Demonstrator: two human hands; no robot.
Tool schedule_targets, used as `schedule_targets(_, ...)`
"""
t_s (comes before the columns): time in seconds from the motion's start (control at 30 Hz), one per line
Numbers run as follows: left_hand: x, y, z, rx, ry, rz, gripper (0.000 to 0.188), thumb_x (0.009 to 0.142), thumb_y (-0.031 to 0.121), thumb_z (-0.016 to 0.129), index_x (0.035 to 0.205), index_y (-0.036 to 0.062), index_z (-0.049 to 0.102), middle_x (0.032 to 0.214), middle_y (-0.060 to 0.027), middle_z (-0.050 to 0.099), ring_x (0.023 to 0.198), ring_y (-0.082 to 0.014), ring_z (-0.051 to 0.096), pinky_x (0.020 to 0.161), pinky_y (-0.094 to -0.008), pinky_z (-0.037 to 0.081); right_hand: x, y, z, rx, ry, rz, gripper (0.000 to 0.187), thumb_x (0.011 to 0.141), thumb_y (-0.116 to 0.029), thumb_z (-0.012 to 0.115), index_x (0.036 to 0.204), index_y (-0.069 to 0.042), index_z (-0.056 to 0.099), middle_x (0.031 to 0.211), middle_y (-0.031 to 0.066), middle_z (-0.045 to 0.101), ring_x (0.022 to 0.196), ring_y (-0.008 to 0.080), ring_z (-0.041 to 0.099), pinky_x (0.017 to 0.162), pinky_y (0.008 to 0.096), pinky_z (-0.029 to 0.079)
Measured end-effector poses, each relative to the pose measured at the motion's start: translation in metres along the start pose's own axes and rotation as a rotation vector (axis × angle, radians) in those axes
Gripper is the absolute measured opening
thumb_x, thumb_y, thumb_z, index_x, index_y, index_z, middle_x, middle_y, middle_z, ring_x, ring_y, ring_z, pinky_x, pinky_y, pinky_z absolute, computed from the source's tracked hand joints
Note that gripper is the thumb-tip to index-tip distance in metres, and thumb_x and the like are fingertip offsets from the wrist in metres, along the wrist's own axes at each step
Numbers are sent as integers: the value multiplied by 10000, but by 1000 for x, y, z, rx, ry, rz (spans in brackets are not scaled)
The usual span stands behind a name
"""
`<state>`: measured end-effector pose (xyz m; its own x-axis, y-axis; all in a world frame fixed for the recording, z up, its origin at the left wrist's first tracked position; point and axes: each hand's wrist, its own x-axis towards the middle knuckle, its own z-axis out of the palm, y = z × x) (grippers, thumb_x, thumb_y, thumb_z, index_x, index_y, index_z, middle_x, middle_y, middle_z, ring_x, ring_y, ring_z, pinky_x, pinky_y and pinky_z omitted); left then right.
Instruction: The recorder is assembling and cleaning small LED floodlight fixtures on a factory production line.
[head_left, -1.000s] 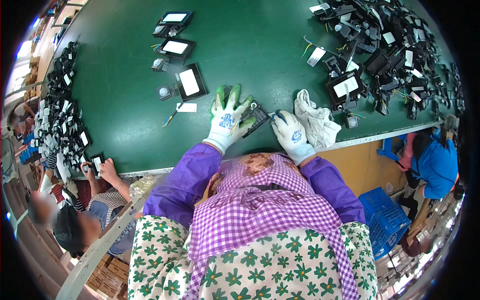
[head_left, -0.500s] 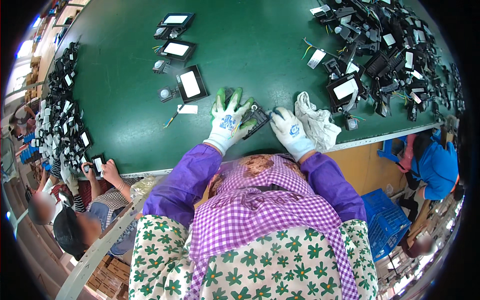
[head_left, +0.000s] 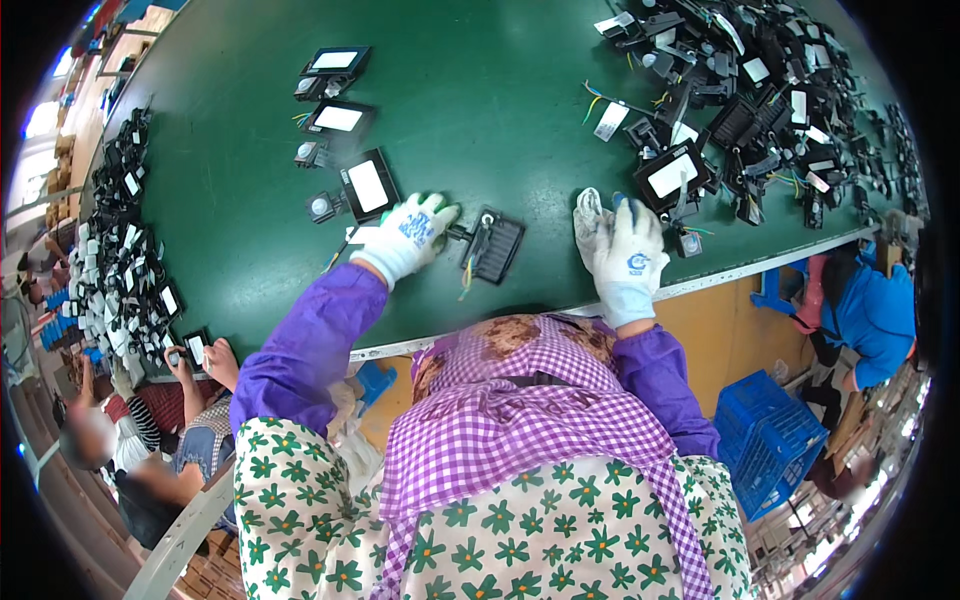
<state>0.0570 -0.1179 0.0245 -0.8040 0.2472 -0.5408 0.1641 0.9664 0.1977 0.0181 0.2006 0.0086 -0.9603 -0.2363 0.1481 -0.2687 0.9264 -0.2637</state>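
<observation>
A black floodlight (head_left: 497,247) lies on the green table in front of me, its ribbed back up and its coloured wires trailing at the near edge. My left hand (head_left: 405,238), in a white glove with green fingertips, is closed around the sensor end at the floodlight's left; that end is hidden under the fingers. At the right, my gloved right hand (head_left: 630,255) is closed over a bunched white cloth (head_left: 588,222), most of it covered by the palm. Beside my left hand lies another floodlight (head_left: 368,187) with a white panel and a round sensor (head_left: 320,207).
Two more floodlights (head_left: 338,118) (head_left: 335,62) lie farther off in a column. A tangled heap of floodlights (head_left: 740,130) fills the right side, and another pile (head_left: 120,240) the left. A co-worker's hands (head_left: 220,362) hold a lamp at the left edge. A blue crate (head_left: 770,440) stands below right.
My left hand has moved left, off the floodlight's body to its sensor end, and the floodlight has turned and shows fully. My right hand has moved right, onto the cloth.
</observation>
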Motion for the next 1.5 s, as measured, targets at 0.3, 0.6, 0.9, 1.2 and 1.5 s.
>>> schedule_targets(0.3,-31,31,68,-225,484,80,626,837,345,712,1377,109,502,1301,-214,517,1118,-391,567,926,-478,495,-26,7,38,-91,-71,-46,556,708,-310,789,1190,-124,581,1185,133,561,1148,357,508,990,525,364)
schedule_targets(0.6,-11,41,13,-29,81,235,511,858,247,656,1350,154,551,1183,-231,534,1047,-368,605,866,-446,527,-29,20,50,-9,-34,-53,377,760,-241,720,1084,-95,592,1127,157,565,1045,361,539,873,500,431)
schedule_targets(0.9,-17,54,-62,-1670,-9,-65,314,1021,189,545,1308,64,521,948,-57,615,683,-102,591,527,-197,481,-30,17,36,7,-45,-32,373,768,-256,703,1095,-107,603,1134,151,575,1066,345,539,934,498,406)
schedule_targets(1.2,10,5,-18,-1438,253,-532,281,1007,260,588,1235,107,528,724,-51,612,536,-128,602,413,-245,457,-29,10,28,-112,-140,-44,414,744,-293,722,1104,-128,599,1069,113,582,1049,316,545,935,491,397)
schedule_targets(1.5,7,27,14,-767,263,-340,685,762,312,850,1239,-34,500,1061,-139,645,851,-202,632,723,-303,521,-1,34,52,-85,-28,-99,276,820,-329,676,923,-97,566,901,121,600,862,352,589,736,497,461)
